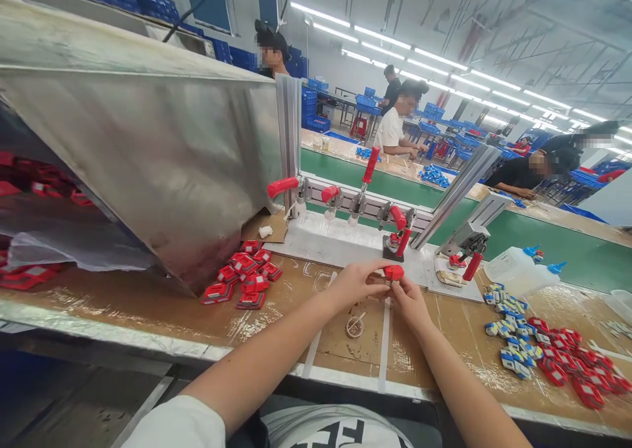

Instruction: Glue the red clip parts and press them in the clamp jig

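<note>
Between my two hands, just in front of the clamp fixture, is a small red plastic part (394,272). My left hand (363,281) has its fingers closed on the part's left side. Fingers of my right hand (409,298) pinch it from below and the right. Right behind the part, a toggle clamp with a red handle (403,243) stands over a dark block (394,249) on the fixture's base plate (340,241). A small round ring-like item (354,327) lies on the bench below my left hand.
Red parts are piled (243,275) at left beside a large metal hood (162,158). On the right lie blue-and-white pieces (511,333), more red parts (575,356) and bottles with blue tips (523,269). A green conveyor (533,227) runs behind; several people work beyond.
</note>
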Motion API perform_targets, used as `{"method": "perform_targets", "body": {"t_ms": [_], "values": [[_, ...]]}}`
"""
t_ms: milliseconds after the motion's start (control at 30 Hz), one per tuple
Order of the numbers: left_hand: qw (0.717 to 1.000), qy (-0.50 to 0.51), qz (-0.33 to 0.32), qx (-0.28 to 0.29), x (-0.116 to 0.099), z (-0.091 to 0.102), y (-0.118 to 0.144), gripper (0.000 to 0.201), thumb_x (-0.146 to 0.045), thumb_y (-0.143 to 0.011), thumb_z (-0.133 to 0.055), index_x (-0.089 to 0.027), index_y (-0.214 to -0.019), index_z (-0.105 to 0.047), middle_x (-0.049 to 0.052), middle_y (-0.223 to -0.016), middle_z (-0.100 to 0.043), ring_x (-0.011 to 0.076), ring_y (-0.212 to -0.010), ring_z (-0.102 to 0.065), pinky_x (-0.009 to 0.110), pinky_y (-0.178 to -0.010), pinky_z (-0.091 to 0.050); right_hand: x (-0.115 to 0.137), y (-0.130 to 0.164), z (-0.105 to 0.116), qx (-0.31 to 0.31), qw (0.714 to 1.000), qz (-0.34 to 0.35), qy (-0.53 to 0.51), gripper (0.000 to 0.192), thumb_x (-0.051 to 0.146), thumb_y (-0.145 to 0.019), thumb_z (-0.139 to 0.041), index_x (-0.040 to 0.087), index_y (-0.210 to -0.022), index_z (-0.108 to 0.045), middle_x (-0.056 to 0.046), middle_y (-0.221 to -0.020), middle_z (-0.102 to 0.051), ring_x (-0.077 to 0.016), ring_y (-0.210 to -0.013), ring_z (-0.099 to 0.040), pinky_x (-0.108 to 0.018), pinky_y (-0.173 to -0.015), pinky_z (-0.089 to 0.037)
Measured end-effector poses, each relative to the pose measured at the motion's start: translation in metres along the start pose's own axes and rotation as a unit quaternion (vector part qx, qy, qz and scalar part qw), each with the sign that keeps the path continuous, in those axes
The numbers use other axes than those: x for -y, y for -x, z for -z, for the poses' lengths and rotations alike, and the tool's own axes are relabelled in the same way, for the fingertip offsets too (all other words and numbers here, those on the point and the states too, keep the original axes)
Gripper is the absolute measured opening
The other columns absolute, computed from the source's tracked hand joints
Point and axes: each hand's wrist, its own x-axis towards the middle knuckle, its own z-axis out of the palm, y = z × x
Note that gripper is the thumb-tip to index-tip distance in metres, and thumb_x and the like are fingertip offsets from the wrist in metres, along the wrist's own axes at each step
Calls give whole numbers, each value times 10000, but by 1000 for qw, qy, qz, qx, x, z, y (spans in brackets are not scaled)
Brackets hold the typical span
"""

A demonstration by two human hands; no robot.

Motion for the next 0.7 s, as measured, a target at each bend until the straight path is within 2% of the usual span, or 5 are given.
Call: {"method": "perform_targets", "body": {"t_ms": [167,300,400,500,700], "values": [[996,67,59,-30,7,-15,-10,498,-304,-842,-737,-259,-1333,-669,29,-1075,-789,209,-898,-752,316,-844,-582,0,-8,-3,1,1000,-4,7,484,691,-961,-524,238,-1077,-650,-30,-853,-659,-207,-743,-613,-352,-729,-539],[990,109,57,-67,19,-22,-21,529,-277,-783,-751,-212,-1304,-684,59,-1149,-764,186,-879,-712,301,-801,-571,10,-16,4,-17,992,18,124,546,731,-961,-465,221,-940,-657,-37,-786,-644,-225,-753,-598,-359,-723,-511],[984,145,66,-79,32,-19,-34,595,-278,-730,-779,-176,-1306,-671,94,-1206,-740,169,-844,-684,292,-762,-563,23,-27,20,-115,977,55,172,553,725,-946,-481,215,-1048,-672,-94,-1015,-698,-280,-1006,-618,-392,-857,-502],[985,133,79,-81,44,-11,-49,663,-276,-717,-769,-168,-1357,-633,101,-1232,-726,148,-805,-658,289,-745,-547,37,-44,36,-195,968,47,150,543,721,-961,-419,229,-1053,-628,-67,-915,-668,-256,-887,-610,-367,-754,-494],[993,97,51,-44,53,5,-70,590,-218,-644,-799,-161,-1223,-698,67,-1130,-752,126,-745,-626,274,-738,-527,60,-64,41,-88,986,51,129,485,738,-957,-402,274,-863,-506,48,-572,-469,-175,-504,-451,-314,-515,-395]]}}
